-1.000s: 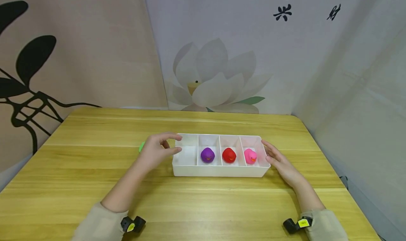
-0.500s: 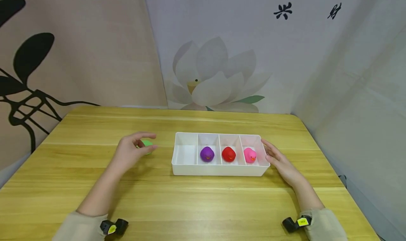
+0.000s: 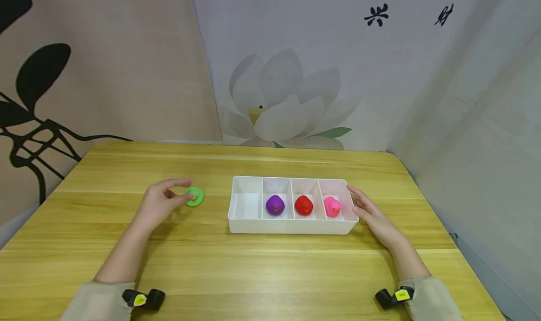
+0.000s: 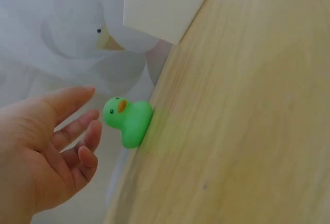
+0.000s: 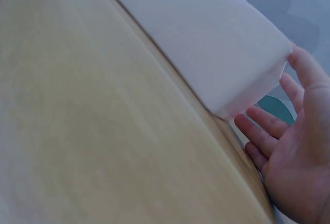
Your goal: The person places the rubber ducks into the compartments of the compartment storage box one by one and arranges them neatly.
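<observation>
A green rubber duck sits on the table just right of my left hand. The left wrist view shows this duck with a gap between it and my left hand, whose thumb and fingers are spread apart. My right hand rests against the right end of a white divided box. In the right wrist view, the thumb of my right hand touches the corner of the box. Purple, red and pink ducks sit in separate compartments; the leftmost compartment holds nothing.
The wooden table carries everything. Behind it hangs a pale cloth backdrop with a printed lotus, and more cloth hangs at the right side.
My left hand has moved left from the box's left end, past the green duck, to that duck's left side. The right hand has stayed at the box.
</observation>
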The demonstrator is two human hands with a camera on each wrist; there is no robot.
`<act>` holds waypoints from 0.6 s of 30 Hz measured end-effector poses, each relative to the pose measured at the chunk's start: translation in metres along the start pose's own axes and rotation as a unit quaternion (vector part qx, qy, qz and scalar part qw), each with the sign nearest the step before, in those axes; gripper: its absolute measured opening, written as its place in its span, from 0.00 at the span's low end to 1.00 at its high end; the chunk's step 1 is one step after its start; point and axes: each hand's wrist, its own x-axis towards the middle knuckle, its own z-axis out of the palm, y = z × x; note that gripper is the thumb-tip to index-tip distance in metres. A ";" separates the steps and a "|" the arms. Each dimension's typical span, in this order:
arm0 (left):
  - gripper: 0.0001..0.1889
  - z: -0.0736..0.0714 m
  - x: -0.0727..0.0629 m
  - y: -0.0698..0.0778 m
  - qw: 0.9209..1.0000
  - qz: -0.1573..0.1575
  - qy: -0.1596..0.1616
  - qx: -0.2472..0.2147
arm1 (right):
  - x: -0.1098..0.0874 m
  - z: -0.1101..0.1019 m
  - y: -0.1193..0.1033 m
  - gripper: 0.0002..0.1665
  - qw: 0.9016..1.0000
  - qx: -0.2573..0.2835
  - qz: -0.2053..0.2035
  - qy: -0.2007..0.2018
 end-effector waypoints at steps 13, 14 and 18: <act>0.24 0.005 0.002 -0.022 0.999 -0.035 -0.019 -0.023 | -0.001 -0.001 0.001 0.34 1.000 -0.005 0.004 0.002; 0.24 0.005 0.001 -0.023 0.999 -0.037 -0.020 -0.028 | -0.001 -0.001 0.001 0.34 1.000 -0.004 0.005 0.002; 0.24 0.007 0.000 -0.027 0.999 -0.031 -0.019 -0.039 | 0.000 -0.001 0.002 0.34 1.000 -0.002 0.003 0.002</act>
